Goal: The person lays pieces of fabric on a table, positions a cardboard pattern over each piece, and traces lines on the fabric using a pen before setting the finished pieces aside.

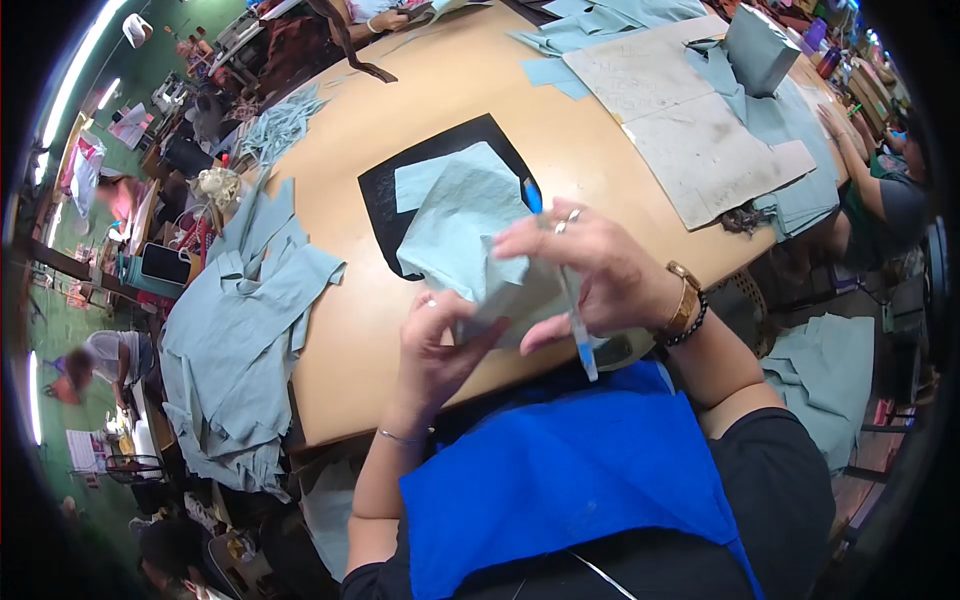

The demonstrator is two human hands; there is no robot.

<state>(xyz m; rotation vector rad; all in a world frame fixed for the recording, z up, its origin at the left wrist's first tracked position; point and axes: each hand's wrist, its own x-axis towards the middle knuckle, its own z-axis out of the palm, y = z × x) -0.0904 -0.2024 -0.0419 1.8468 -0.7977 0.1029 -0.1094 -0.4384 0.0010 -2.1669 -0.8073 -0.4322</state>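
Note:
My left hand (pixel 438 345) pinches the near edge of a pale blue-green fabric piece (pixel 460 215), which rises above the table and hides part of what is under it. Below the fabric lies a black sheet (pixel 378 200) on the table. My right hand (pixel 605 265) has a white and blue pen (pixel 580 335) tucked between its fingers, one end pointing toward me. Its thumb and index finger are spread beside the fabric's right edge; whether they touch the fabric I cannot tell.
On the curved tan table (pixel 330 370), a heap of blue-green cut pieces (pixel 235 340) hangs over the left edge. Grey cardboard patterns (pixel 690 120) lie at the right beside a box-like block (pixel 760 50). A co-worker's arm (pixel 860 165) reaches in at the far right.

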